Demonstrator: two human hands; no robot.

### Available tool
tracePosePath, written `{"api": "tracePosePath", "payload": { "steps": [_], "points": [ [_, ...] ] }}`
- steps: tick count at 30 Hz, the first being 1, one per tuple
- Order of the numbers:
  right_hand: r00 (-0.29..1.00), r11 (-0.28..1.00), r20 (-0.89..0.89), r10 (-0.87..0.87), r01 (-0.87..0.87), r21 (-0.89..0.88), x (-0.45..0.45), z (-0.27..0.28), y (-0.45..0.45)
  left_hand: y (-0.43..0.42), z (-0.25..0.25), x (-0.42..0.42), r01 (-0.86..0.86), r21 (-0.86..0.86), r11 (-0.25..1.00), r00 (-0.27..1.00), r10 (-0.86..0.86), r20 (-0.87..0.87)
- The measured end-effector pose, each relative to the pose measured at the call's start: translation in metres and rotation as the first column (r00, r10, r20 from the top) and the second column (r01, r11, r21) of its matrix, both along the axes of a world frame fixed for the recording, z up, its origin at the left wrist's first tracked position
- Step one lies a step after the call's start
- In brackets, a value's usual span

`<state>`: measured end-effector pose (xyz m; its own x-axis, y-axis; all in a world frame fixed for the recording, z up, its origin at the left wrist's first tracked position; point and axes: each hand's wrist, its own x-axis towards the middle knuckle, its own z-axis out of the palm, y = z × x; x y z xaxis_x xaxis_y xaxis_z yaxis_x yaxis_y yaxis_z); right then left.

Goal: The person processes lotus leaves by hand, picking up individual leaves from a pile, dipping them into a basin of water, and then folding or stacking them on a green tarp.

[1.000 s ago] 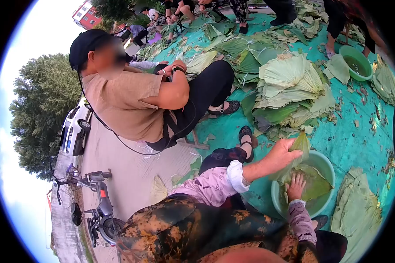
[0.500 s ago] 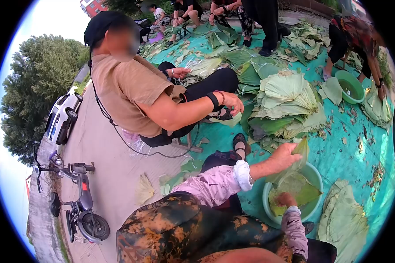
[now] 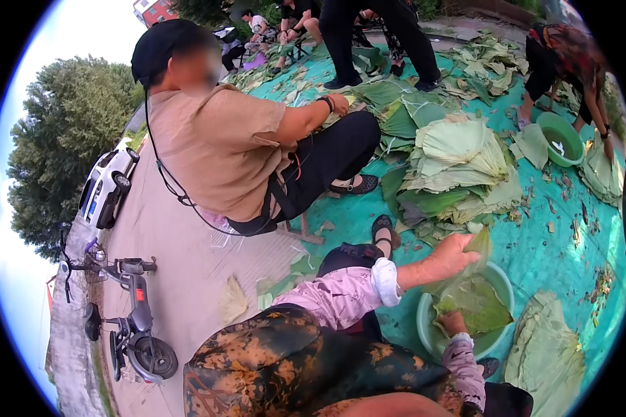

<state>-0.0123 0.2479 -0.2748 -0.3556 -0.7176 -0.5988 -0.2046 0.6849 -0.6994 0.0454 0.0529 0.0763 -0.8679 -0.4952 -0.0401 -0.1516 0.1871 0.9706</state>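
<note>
My left hand [image 3: 453,256] is closed on the upper edge of a green lotus leaf [image 3: 477,303], which hangs down into a pale green basin [image 3: 506,278]. My right hand [image 3: 453,322] is inside the basin, curled against the lower left part of the same leaf; its fingertips are partly hidden. Beside the basin, on the right, lies a flat stack of lotus leaves [image 3: 546,347]. A larger pile of folded leaves [image 3: 455,156] sits beyond my left hand.
A co-worker in a tan shirt [image 3: 215,139] sits close on the left. Another person [image 3: 570,62] bends near a green basin [image 3: 558,139]. A green ground sheet [image 3: 535,243] carries leaf scraps. An electric scooter [image 3: 135,313] and a white car [image 3: 108,184] stand on the pavement.
Both my hands keep their hold while the leaf shifts slightly in the basin. The tan-shirted co-worker's near hand moves away from the leaves before me. A person in black trousers steps left.
</note>
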Motion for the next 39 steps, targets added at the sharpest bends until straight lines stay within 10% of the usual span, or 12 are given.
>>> {"api": "tracePosePath", "payload": {
  "steps": [4,7,16,22,31,34,39],
  "points": [
    [0.884,0.92,0.258,-0.39,0.384,0.075,-0.024,0.016,0.002,-0.001,-0.012,-0.001,-0.014,0.102,0.995,1.0,0.017,-0.021],
    [0.825,0.865,-0.269,-0.497,0.449,-0.224,-0.052,-0.009,0.026,-0.002,-0.008,-0.001,-0.031,0.053,0.998,0.998,0.033,-0.053],
    [0.356,0.697,-0.63,-0.691,0.56,-0.448,-0.06,-0.02,0.047,-0.002,0.009,0.002,-0.055,0.013,0.998,0.997,0.056,-0.049],
    [0.801,0.913,-0.448,-0.397,0.392,-0.109,-0.052,-0.023,0.042,-0.01,-0.009,-0.001,-0.027,0.017,0.999,0.997,0.028,-0.066],
    [0.335,0.448,-0.435,-0.836,0.874,-0.189,-0.055,-0.034,0.061,-0.009,-0.001,0.001,-0.048,-0.084,0.995,0.999,0.046,-0.026],
    [0.378,0.531,-0.544,-0.749,0.833,-0.154,-0.061,-0.037,0.068,-0.009,-0.003,0.002,-0.061,-0.102,0.993,0.998,0.058,-0.031],
    [0.216,0.219,-0.056,-0.975,0.975,-0.046,-0.058,-0.038,0.072,-0.009,0.002,0.002,-0.061,-0.066,0.996,0.998,0.061,-0.008]
  ]
}}
